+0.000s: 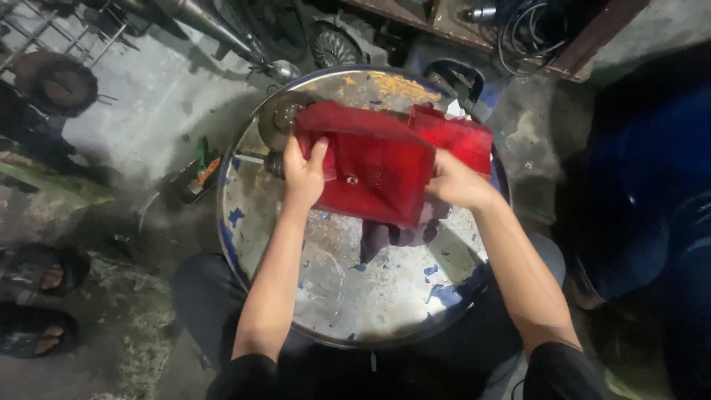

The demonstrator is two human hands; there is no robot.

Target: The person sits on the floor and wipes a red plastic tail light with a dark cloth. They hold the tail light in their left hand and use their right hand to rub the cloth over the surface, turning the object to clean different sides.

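**Two hands hold a red plastic cover over a round metal top**

The biggest thing is the round metal worktop (355, 304). It is shiny, scratched, and has bits of blue paint on it. It sits right in front of the person's knees, on a grey floor (148, 104).

Next is the red plastic cover (374, 167). It is held just above the far half of the worktop. A second red piece (455, 137) sticks out behind it on the right.

The left hand (302, 174) grips the left edge of the cover. Its fingers (318, 152) are curled over the edge and press on the red plastic. The right hand (459, 185) grips the right side, with its fingers closed around that edge.

A dark cloth (392, 233) hangs under the cover and touches the worktop.

A small round metal part (285, 115) lies near the far left rim.
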